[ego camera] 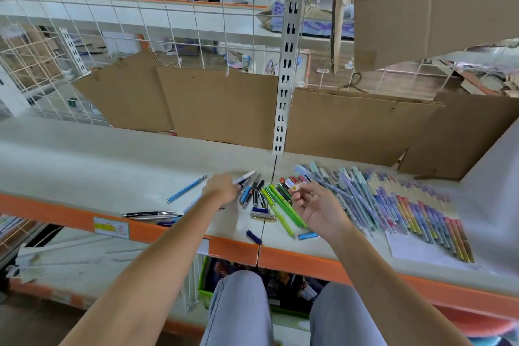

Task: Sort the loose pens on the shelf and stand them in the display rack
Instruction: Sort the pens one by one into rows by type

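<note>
the shelf (84,154) is pale with an orange front lip; its widest bare stretch lies out beyond the left hand (220,187), back to the cardboard (219,107) and wire grid (112,22) behind. on the far side of the right hand (314,206) a long row of pastel pens (393,202) lies side by side, reaching the front edge. between the hands sit green pens (283,211) and a dark cluster. a blue pen (186,188) lies apart, outside the left hand. left fingers curl round a white pen (245,177); right fingers pinch a small capped pen (293,186), palm up.
</note>
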